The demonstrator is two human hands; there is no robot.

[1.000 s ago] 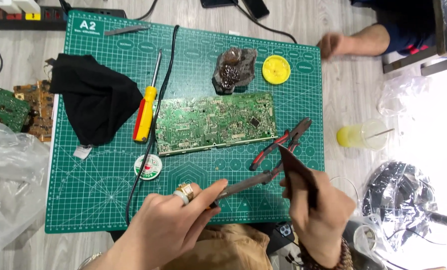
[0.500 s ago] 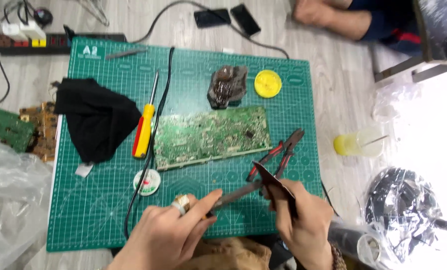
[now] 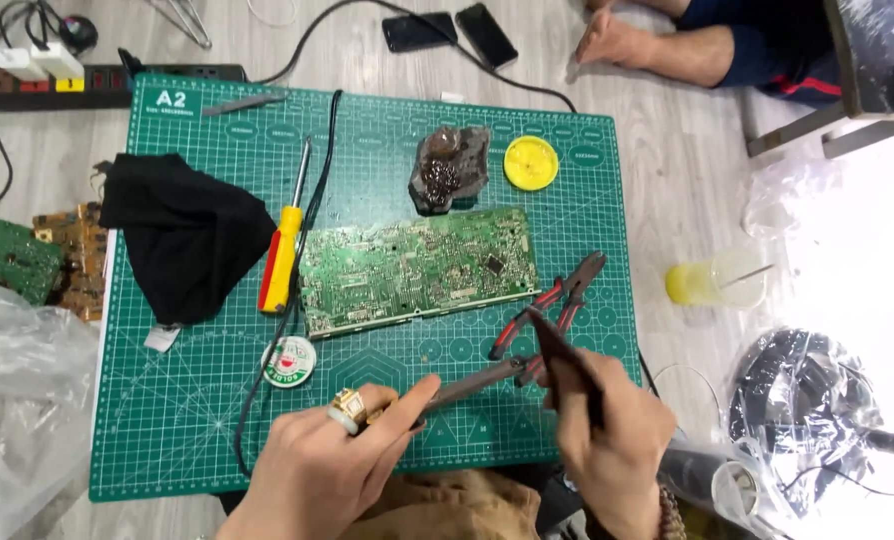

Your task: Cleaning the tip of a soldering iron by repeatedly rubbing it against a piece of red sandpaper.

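My left hand point(image 3: 332, 465), with a ring on one finger, grips a dark soldering iron point(image 3: 472, 378) whose tip points right. My right hand point(image 3: 612, 445) holds a thin dark strip-like tool point(image 3: 565, 362), maybe tweezers, slanted up to the left. The iron's tip meets this tool just below red-handled pliers point(image 3: 559, 302) lying on the green cutting mat point(image 3: 187, 430). A green circuit board point(image 3: 417, 270) lies at the mat's middle, beyond both hands.
On the mat lie a yellow-and-red screwdriver point(image 3: 281, 258), a black cloth point(image 3: 187, 235), a small round tin point(image 3: 289, 362), a yellow lid point(image 3: 531, 162) and a dark tip cleaner point(image 3: 449, 170). More boards point(image 3: 17, 260) lie left, a yellowish cup point(image 3: 712, 283) right. Another person's limb point(image 3: 647, 45) rests at the top.
The view has shifted, so the mat now sits lower and more to the right in frame. Both hands keep their hold, with the iron's tip still against the dark tool.
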